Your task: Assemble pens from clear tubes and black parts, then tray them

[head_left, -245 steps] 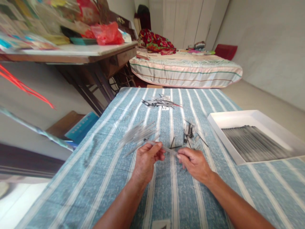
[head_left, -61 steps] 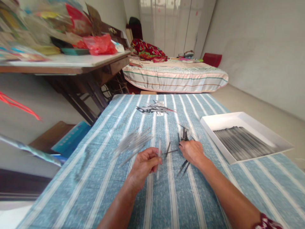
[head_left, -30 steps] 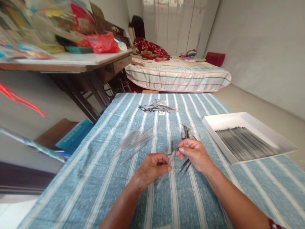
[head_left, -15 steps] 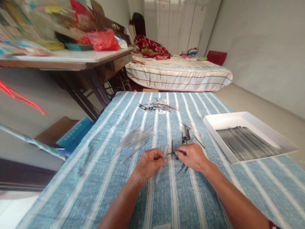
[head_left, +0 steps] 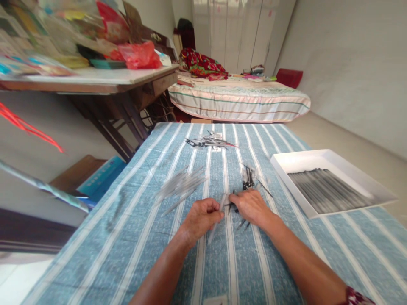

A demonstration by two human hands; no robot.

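My left hand (head_left: 200, 218) pinches a thin clear plastic tube (head_left: 213, 233) between thumb and fingers, its lower end sticking out toward me. Close to the tube's upper end, my right hand (head_left: 252, 205) has its fingertips closed on a thin black stick (head_left: 229, 205); whether the stick touches the tube I cannot tell. Just beyond the right hand lies a bunch of small black pieces (head_left: 247, 180). More black pieces (head_left: 244, 224) poke out under that hand. To the left, a loose pile of clear tubes (head_left: 182, 185) rests on the striped cloth (head_left: 140, 237).
A white box (head_left: 295, 192) on the right holds a row of dark, slim sticks (head_left: 327, 190). Farther back lies a heap of mixed black and clear pieces (head_left: 210, 142). A cluttered side table (head_left: 117, 82) stands at left; a bed (head_left: 238, 99) is behind.
My right hand has shifted left and slightly away from me, its fingertips closer to the clear tube. My left hand has stayed put with the tube.
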